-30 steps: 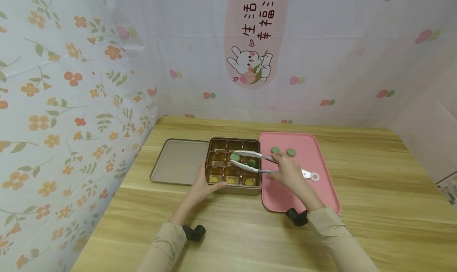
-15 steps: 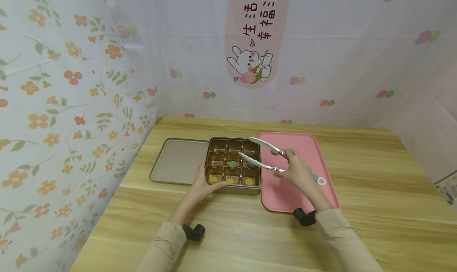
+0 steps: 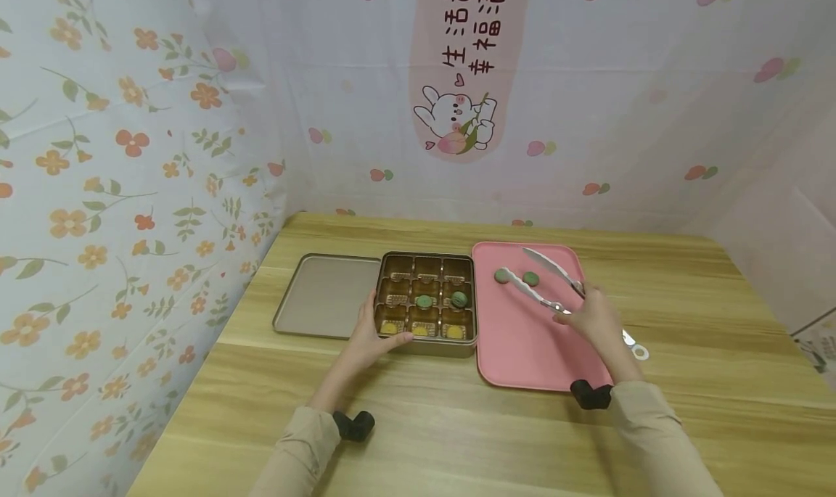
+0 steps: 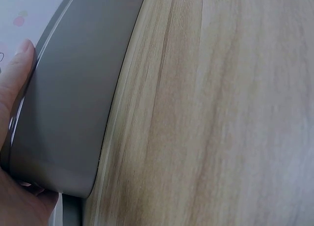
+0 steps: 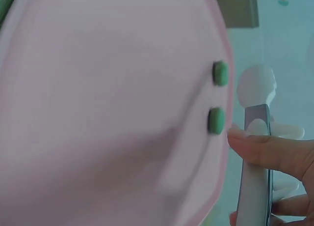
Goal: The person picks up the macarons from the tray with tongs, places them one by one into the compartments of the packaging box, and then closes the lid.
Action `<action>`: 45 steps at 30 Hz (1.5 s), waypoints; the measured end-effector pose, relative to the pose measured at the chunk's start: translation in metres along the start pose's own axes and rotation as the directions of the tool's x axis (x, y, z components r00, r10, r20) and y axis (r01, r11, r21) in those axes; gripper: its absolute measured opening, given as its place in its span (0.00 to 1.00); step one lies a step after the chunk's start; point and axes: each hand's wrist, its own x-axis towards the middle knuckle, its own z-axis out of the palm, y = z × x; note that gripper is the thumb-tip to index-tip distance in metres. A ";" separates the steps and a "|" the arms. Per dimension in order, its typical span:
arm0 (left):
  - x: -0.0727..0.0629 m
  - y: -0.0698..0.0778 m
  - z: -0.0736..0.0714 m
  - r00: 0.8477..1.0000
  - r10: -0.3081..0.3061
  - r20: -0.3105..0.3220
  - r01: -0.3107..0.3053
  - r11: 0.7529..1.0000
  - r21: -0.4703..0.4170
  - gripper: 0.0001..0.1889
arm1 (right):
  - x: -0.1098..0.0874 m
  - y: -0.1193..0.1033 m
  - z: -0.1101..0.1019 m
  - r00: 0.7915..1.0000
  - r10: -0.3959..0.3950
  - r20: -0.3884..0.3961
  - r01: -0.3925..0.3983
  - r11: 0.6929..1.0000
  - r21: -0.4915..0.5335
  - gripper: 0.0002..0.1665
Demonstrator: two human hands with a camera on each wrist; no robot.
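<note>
My left hand (image 3: 369,337) grips the near left corner of a brown tin box (image 3: 427,347), its thumb lying over the front rim (image 4: 12,78). The box has a divided insert. Its front row holds yellow macarons (image 3: 453,332); the middle row has a green macaron (image 3: 424,302) in the centre and another green macaron (image 3: 459,300), tilted, at right. My right hand (image 3: 596,323) holds metal tongs (image 3: 551,305) with white tips spread apart. They hang over the pink tray (image 3: 516,352), one tip overlapping the left green macaron (image 3: 500,276). A second green macaron (image 3: 530,278) lies beside it.
A flat brown lid (image 3: 329,294) lies left of the box, against its side. The tray stands directly right of the box on the wooden table (image 3: 418,417). A printed cloth (image 3: 588,120) hangs behind the table.
The tongs have let go of a green macaron in the box's centre compartment. My right hand has carried them, spread, rightward over the tray. My left hand stays at the box.
</note>
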 end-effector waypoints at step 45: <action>0.003 -0.004 0.001 1.000 0.003 0.002 -0.003 1.000 -0.005 0.61 | -0.007 0.010 -0.010 0.997 -0.065 -0.048 0.061 0.994 -0.094 0.41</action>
